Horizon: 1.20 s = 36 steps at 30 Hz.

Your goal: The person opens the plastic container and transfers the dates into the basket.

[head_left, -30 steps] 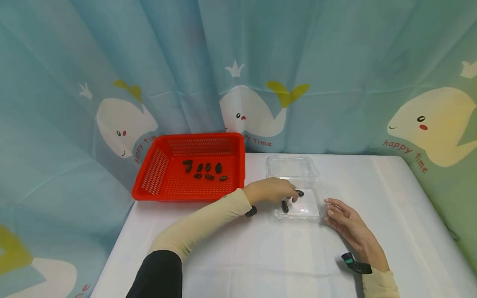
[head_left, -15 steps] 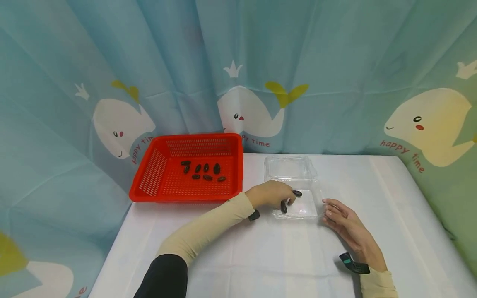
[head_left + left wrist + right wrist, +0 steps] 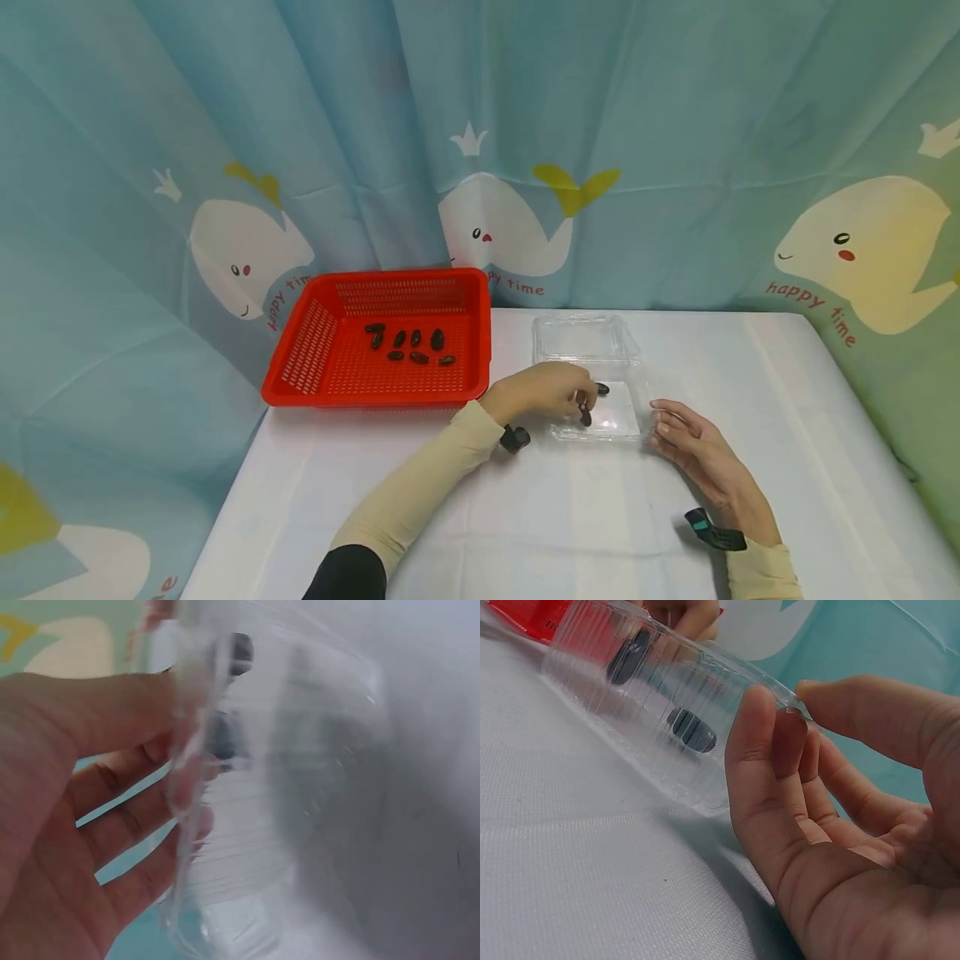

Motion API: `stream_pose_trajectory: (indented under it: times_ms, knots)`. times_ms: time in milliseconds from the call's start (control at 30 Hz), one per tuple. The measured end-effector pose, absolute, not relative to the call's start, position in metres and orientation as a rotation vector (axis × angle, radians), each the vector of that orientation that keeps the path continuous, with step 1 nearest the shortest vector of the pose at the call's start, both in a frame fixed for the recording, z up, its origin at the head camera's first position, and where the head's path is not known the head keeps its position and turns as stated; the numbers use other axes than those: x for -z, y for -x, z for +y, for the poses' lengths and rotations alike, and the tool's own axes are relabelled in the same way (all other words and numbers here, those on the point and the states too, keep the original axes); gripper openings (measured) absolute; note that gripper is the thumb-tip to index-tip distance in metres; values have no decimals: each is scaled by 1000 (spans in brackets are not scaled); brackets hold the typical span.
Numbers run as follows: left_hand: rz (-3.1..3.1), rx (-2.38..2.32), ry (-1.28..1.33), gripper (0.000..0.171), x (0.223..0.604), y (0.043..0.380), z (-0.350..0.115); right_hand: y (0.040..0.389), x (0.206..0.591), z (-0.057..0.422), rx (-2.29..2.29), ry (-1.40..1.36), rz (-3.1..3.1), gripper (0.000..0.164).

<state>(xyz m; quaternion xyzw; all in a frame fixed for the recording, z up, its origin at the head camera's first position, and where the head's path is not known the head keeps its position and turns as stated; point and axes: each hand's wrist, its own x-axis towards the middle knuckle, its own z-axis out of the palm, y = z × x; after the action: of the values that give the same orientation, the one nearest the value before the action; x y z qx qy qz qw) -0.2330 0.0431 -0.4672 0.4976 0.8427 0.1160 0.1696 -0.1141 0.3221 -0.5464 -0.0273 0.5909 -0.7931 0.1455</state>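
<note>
In the head view my left hand [image 3: 543, 390] reaches into a clear plastic clamshell box [image 3: 622, 417], pinching a dark, wrinkled date [image 3: 585, 415] at its near left. A second date [image 3: 603, 388] lies farther back in the box. The left wrist view has the left hand's fingers [image 3: 127, 787] behind the transparent wall, with dark shapes blurred through it. My right hand [image 3: 697, 450] holds the box at its right edge; in the right wrist view, its fingertips [image 3: 751, 712] meet at the rim. Two dates [image 3: 692, 730] show through the wall there.
Left of the box, a red plastic basket [image 3: 281, 390] carries several dates [image 3: 418, 357] on its floor. The box's lid [image 3: 581, 336] lies open toward the back. A whale-printed curtain [image 3: 675, 167] hangs behind the white-covered table [image 3: 570, 517].
My left fingers have lowered and closed on the near date, which has shifted slightly right and tilted. The right hand stays at the box edge.
</note>
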Motion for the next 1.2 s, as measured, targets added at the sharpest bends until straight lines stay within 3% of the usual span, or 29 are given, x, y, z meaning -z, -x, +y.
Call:
stream_pose_trajectory:
  times_ms: [400, 833, 1200]
  knots:
    - [2354, -1161, -1177, 15, 461, 208, 24, 114, 546, 322, 2272, 71, 1722, 37]
    - [2169, -1861, -741, 20, 472, 173, -7, 114, 546, 322, 2255, 71, 1733, 36]
    - [2010, -2142, -615, 24, 466, 158, -52, 115, 546, 320, 2236, 57, 1747, 35]
